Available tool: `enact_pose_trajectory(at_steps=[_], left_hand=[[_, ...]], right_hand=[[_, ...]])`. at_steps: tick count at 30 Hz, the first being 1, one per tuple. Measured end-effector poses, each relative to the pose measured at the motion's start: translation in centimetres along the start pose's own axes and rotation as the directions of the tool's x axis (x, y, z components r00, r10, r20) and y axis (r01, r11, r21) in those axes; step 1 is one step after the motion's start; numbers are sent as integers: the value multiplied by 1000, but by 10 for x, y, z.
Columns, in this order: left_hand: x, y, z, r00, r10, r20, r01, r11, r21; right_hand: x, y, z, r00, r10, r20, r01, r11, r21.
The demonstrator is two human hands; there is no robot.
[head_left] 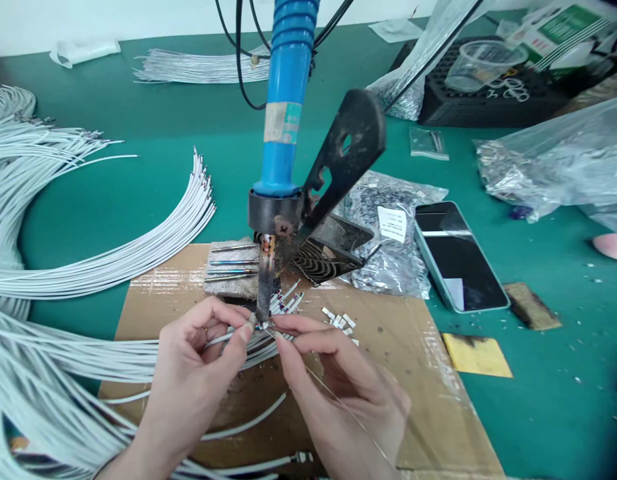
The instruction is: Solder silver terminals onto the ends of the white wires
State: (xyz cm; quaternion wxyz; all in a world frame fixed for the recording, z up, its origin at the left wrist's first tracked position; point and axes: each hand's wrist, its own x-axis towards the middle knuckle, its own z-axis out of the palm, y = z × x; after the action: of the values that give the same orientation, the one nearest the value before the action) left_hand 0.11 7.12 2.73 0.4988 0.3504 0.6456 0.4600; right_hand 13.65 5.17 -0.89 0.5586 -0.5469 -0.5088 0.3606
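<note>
My left hand (198,363) is closed in a pinch on a white cable (220,339), close to the cable's end. Between the thumb and index finger of my right hand (346,387) runs a thin solder wire (351,412). Both sets of fingertips meet just under a blue-handled soldering iron (288,87), which is fixed upright with its dark tip pointing down. The tip touches or nearly touches a tiny white piece at the cable end; the exact contact is too small to tell. More white cable ends (288,301) lie behind the tip.
Cardboard (423,373) lies beneath my hands, with small white pieces (341,321) on it. Thick bundles of white cables (113,263) fill the left. A black bracket (338,160) leans beside the iron. Rightward are a phone (461,257), a yellow sponge (477,355) and plastic bags (563,157).
</note>
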Motion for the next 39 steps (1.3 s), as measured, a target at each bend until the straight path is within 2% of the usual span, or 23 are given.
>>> enact_pose_trajectory(at_steps=[22, 39], left_hand=[[0, -1, 1, 1000, -6, 3, 6, 1000, -21], [-4, 0, 2, 999, 27, -30, -27, 999, -28]], right_hand=[[0, 1, 2, 1000, 3, -4, -3, 1000, 4], [2, 4, 1, 994, -106, -18, 105, 993, -60]])
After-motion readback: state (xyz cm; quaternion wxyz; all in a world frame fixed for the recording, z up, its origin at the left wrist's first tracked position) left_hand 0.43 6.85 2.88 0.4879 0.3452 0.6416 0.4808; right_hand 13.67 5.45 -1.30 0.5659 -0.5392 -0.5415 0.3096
